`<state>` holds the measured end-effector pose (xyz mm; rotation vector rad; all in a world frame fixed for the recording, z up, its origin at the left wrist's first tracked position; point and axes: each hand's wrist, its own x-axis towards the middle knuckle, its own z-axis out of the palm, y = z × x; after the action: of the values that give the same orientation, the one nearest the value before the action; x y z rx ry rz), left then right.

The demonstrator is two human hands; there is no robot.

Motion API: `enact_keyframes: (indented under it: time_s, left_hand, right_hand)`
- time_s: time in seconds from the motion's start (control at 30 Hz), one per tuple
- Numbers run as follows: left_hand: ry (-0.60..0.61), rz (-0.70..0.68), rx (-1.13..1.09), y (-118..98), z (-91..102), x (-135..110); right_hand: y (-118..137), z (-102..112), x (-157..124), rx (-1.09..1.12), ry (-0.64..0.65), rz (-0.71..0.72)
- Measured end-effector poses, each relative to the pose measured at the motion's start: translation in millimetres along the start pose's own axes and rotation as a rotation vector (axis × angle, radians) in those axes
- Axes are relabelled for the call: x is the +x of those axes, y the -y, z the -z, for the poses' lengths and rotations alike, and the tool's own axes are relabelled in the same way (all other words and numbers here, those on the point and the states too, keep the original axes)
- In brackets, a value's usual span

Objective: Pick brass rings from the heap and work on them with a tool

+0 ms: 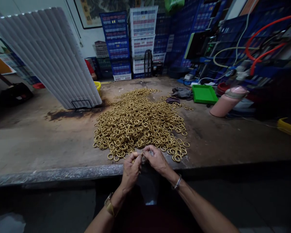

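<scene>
A wide heap of brass-coloured rings (pixel 135 121) lies on the worktable, spilling close to its front edge. Just in front of the heap, my left hand (pixel 131 170) is closed, thumb against fingers, on a brass-coloured ring that is mostly hidden by the fingers. My right hand (pixel 157 160) meets it from the right in a pinch, its fingertips at the same small piece. Both hands are held over the table edge, fingertips almost touching. A watch (pixel 109 204) is on the left wrist and a metal bangle (pixel 177 182) on the right.
A corrugated pale panel (pixel 48 55) leans in a wire stand at the left. Behind stand stacked blue crates (pixel 115 38) and white crates (pixel 142 45). Right of the heap are grey gloves (pixel 183 93), a green tray (pixel 204 94) and a pink cylinder (pixel 228 103) with hoses.
</scene>
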<state>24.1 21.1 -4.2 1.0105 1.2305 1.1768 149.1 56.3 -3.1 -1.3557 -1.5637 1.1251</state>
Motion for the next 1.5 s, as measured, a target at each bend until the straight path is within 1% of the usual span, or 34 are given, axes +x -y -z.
enact_keyframes:
  time_s: [0.07,0.13,0.17,0.27,0.33,0.47,0.53,0.6,0.67,0.7,0.77,0.87,0.97,1.07,1.17,1.27,1.37,1.43,1.5]
  left_hand:
    - [-0.001,-0.053,0.022,-2,0.6,-1]
    - [0.01,-0.061,0.019,-3,1.4,-1]
    - [0.028,-0.035,0.007,-3,1.9,-1]
    - [0.127,0.11,-0.064,-4,3.1,-2]
    - [0.173,0.165,-0.12,-3,3.2,-2]
    - [0.174,0.146,-0.174,-3,2.7,-4]
    - [0.176,0.133,-0.18,-2,3.1,-5]
    - [0.176,0.114,-0.175,-2,4.2,-5]
    - [0.167,0.095,-0.157,-2,5.4,-5]
    - [0.16,0.084,-0.145,-2,5.8,-4]
    - [0.143,0.062,-0.12,-3,6.2,-4]
    - [0.128,0.033,-0.072,-3,6.0,-3]
    - [0.124,0.019,-0.039,-2,6.6,-4]
    - [0.103,0.016,-0.037,-2,7.9,-8]
    - [0.137,0.063,-0.105,-7,8.6,-15]
    - [0.178,0.145,-0.324,-13,9.1,-17]
    - [0.152,0.247,-0.534,-13,11.6,-13]
    - [0.13,0.299,-0.606,-9,14.2,-9]
    - [0.112,0.33,-0.642,-5,16.7,-7]
  right_hand:
    - [3,1,0,-0.016,0.016,0.024]
    - [4,0,1,-0.004,0.033,0.019]
    - [5,0,1,0.008,0.04,0.013]
    - [4,-3,0,0.018,0.028,0.0]
    - [3,-4,-1,0.029,0.032,-0.011]
    - [0,-4,1,0.122,0.065,-0.064]
    - [-3,-3,3,0.112,0.037,-0.076]
    - [-7,-2,3,0.026,-0.015,-0.058]
    - [-9,-1,1,-0.106,-0.039,0.003]
    - [-9,-1,-1,-0.174,-0.022,0.049]
    - [-8,-1,-6,-0.287,0.053,0.148]
    - [-7,-3,-12,-0.422,0.155,0.239]
    - [-7,-4,-13,-0.563,0.185,0.25]
    - [-7,-3,-11,-0.691,0.197,0.21]
    - [-8,5,-7,-0.759,0.134,0.157]
    - [-11,16,-4,-0.808,0.003,0.11]
    - [-16,23,0,-0.843,-0.119,0.067]
    - [-18,24,1,-0.863,-0.142,0.048]
    - [-18,22,1,-0.894,-0.122,0.039]
